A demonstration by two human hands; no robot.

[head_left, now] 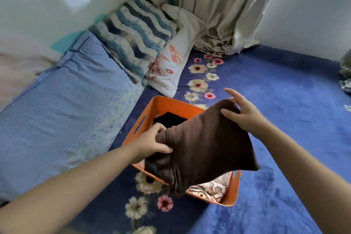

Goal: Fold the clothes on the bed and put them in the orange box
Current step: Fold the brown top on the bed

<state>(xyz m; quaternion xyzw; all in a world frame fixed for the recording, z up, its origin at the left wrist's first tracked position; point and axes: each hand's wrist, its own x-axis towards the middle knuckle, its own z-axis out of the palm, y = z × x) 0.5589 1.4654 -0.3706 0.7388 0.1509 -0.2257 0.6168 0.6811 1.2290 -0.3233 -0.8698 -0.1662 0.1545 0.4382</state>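
Blue checked pillow [62,100] at nine o'clock, striped tufted cushion [136,38] at eleven, cream curtain [218,5] at twelve

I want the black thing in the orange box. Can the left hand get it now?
Probably not yet. The left hand is gripping the brown cloth, which hangs over the orange box and covers most of the black garment.

A bed [284,100] covered in a deep blue fleece blanket with a band of cream and pink flowers carries everything. Along its left edge lie a blue checked pillow [62,108], a blue-and-white wavy tufted cushion [136,38] and a white pillow with orange print [174,57], the last reaching toward the far corner where a crumpled patterned cloth [212,43] sits. An orange box [161,105] stands on the blanket near the bed's middle, just beside the checked pillow.
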